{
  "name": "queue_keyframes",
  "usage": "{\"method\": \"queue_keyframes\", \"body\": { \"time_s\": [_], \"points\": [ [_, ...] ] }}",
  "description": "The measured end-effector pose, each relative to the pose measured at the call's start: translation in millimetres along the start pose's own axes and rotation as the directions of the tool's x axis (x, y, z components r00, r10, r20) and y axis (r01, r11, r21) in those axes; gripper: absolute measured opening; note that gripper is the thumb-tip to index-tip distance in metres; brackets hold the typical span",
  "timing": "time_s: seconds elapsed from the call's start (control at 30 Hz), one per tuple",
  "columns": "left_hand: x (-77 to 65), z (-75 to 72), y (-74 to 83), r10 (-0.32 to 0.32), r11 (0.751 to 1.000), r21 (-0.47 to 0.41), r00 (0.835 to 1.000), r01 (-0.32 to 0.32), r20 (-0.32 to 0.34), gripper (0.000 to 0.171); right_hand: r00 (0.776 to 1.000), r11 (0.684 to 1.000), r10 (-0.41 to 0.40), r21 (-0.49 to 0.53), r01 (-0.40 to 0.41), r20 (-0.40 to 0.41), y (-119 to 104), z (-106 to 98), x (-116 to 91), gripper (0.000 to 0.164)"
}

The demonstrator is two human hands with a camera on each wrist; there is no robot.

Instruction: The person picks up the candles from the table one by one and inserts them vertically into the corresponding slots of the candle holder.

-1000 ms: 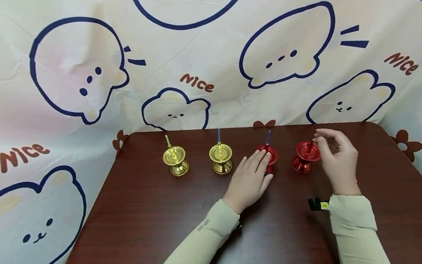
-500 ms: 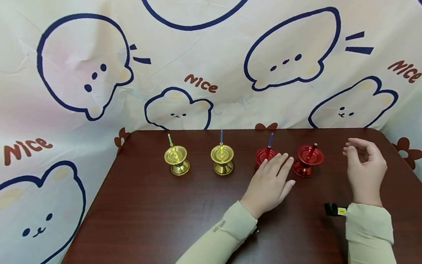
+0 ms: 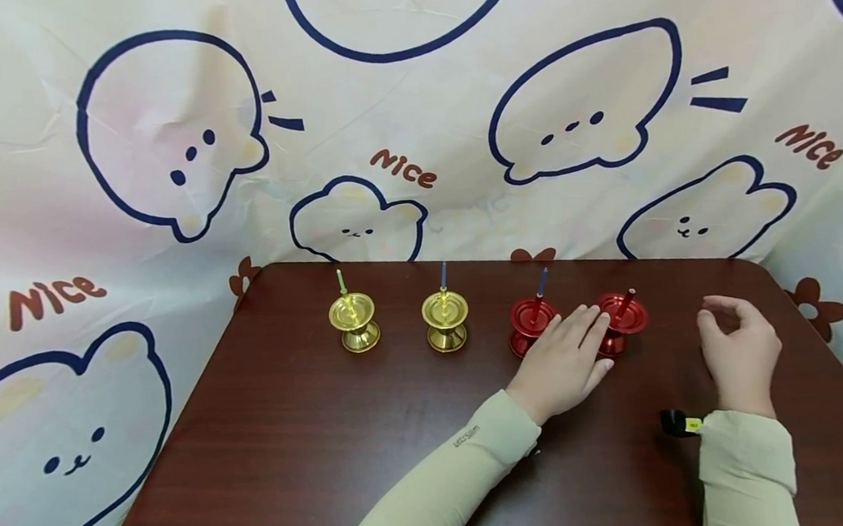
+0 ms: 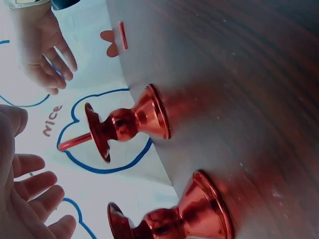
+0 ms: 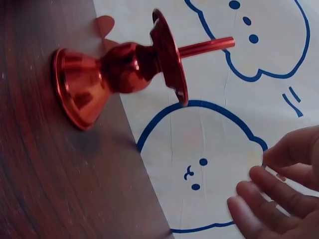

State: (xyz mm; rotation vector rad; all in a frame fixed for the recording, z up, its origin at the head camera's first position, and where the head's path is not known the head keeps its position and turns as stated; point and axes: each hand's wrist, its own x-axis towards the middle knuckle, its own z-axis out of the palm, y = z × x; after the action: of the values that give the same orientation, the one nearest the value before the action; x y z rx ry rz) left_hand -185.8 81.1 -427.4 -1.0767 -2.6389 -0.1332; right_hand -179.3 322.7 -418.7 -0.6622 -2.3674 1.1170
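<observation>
My left hand (image 3: 561, 359) is spread with straight fingers in front of the two red candlesticks. In the left wrist view its fingers (image 4: 40, 194) hold nothing and stand apart from the metal. The right red candlestick (image 3: 622, 316) stands upright, with a thin red stem (image 5: 207, 47) rising from its dish. A blue candle (image 3: 542, 282) stands in the left red candlestick (image 3: 532, 318), partly behind my left hand. To the right of the candlesticks is my right hand (image 3: 741, 348), its fingers loosely bent and apart from them.
Two gold candlesticks (image 3: 353, 315) (image 3: 444, 311) stand on the left, carrying a green candle (image 3: 342, 282) and a blue one. A short red stick (image 4: 122, 36) shows at the table's far side. A printed cloth (image 3: 452, 93) hangs behind the brown table (image 3: 294, 441).
My right hand has moved away from the right red candlestick, to the right and nearer. My left hand has shifted right, from the left red candlestick toward the right one.
</observation>
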Motion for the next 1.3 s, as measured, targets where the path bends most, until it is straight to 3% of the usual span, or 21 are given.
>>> {"method": "queue_keyframes", "body": {
  "time_s": [0.13, 0.3, 0.47, 0.9, 1.3],
  "points": [
    [8.3, 2.9, 5.6, -0.011, 1.0, 0.008, 0.999, 0.01, 0.047, 0.062, 0.994, 0.998, 0.04, -0.052, -0.035, 0.098, 5, -4, 2, 0.042],
    [16.4, 10.1, 11.7, -0.027, 1.0, 0.016, 0.994, 0.026, 0.11, 0.064, 0.985, 0.99, 0.065, -0.131, -0.045, 0.158, 15, -6, 5, 0.045],
    [17.4, 16.7, 14.6, -0.04, 0.999, 0.03, 0.987, 0.035, 0.159, 0.064, 0.977, 0.98, 0.095, -0.188, -0.059, 0.188, 26, -4, 8, 0.041],
    [23.0, 25.1, 11.5, -0.06, 0.998, 0.034, 0.98, 0.055, 0.192, 0.065, 0.954, 0.958, 0.18, -0.261, -0.115, 0.239, 44, 4, 19, 0.044],
    [25.4, 30.4, 11.5, -0.061, 0.998, 0.02, 0.972, 0.058, 0.227, 0.067, 0.949, 0.954, 0.16, -0.29, -0.078, 0.27, 53, 6, 24, 0.041]
  ]
}}
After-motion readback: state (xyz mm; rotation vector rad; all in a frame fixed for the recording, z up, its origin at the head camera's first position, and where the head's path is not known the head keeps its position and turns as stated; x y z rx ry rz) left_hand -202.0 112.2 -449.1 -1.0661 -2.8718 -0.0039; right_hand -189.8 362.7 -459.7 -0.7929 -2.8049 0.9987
